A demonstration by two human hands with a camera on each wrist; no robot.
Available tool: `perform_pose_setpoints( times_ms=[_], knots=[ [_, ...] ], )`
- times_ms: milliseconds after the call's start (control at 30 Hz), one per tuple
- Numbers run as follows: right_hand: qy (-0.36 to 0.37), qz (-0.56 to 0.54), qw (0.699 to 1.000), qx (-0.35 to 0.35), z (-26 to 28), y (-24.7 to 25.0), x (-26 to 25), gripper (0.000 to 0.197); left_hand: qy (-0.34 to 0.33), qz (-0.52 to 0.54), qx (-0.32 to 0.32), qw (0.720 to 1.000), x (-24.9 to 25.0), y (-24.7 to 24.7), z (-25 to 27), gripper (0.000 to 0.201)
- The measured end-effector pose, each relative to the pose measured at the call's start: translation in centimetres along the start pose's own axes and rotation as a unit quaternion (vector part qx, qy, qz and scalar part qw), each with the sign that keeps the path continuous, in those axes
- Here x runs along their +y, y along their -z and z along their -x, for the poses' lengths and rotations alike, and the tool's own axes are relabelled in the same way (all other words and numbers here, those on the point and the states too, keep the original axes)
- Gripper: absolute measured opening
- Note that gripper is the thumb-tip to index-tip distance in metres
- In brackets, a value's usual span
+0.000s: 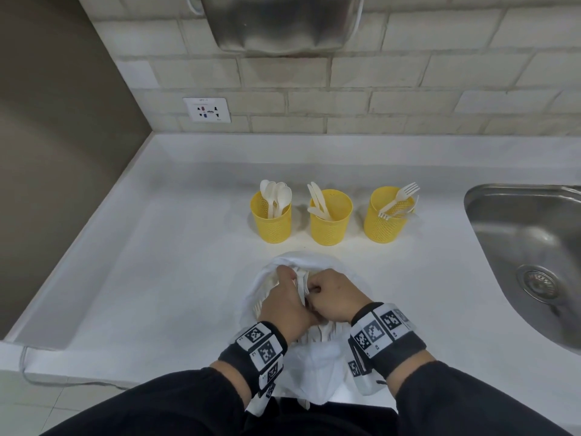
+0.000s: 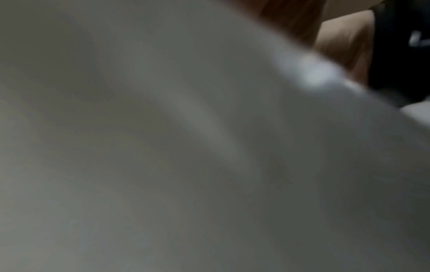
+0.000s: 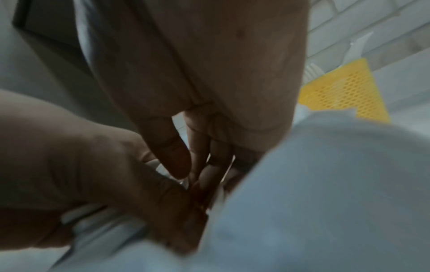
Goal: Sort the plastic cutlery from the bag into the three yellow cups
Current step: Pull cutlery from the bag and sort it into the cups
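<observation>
Item 1, nearest: bag (image 1: 317, 357), white plastic, lying on the counter (image 1: 141, 262) at its front edge, mouth turned toward the cups; pale cutlery shows through the film, long axes roughly running away from the person.
Item 2: left hand (image 1: 284, 305), knuckles up, fingers (image 1: 284, 272) curled into the bag mouth, gripping film.
Item 3: right hand (image 1: 333, 297), touching the left, fingers curled and pinching the gathered film at the opening. Both hands equally near the contents, which lie directly beneath and just behind the fingers. Whether either holds a utensil cannot be told.
Item 4: spoon cup (image 1: 272, 220), left.
Item 5: knife cup (image 1: 330, 221), centre.
Item 6: fork cup (image 1: 386, 220), right.
All three part-filled, well beyond the bag.
Item 7: sink (image 1: 528, 247), far right.
</observation>
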State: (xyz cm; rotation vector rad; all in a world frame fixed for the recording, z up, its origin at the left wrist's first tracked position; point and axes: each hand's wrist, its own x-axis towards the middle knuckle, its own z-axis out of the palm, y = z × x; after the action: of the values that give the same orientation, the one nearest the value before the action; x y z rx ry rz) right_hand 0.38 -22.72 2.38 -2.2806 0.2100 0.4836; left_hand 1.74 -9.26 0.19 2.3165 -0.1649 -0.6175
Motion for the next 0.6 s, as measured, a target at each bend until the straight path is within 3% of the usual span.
perform_pose_setpoints(
  times_ms=[133,300,433,533,600],
  knots=[
    [-0.004,-0.081,0.997,-0.011,0.1,0.2,0.7,0.015,0.001,0.018,0.008,1.0,-0.3,0.0,-0.1,0.083],
    [-0.051,-0.171,0.983,0.037,-0.2,0.5,1.9,0.02,0.021,0.034,0.008,0.999,-0.3,0.2,-0.2,0.065],
    [-0.077,-0.213,0.971,0.075,-0.7,0.5,2.0,0.052,0.017,0.033,-0.005,0.999,-0.5,0.7,-0.2,0.052],
    [-0.067,-0.234,0.967,0.072,-0.8,1.0,0.6,0.031,0.006,0.039,-0.015,0.999,-0.6,1.0,0.0,0.048],
    [-0.08,-0.262,0.96,0.061,-1.0,1.3,-0.5,0.03,-0.001,0.046,-0.016,0.999,-0.8,1.0,0.0,0.048]
  ],
)
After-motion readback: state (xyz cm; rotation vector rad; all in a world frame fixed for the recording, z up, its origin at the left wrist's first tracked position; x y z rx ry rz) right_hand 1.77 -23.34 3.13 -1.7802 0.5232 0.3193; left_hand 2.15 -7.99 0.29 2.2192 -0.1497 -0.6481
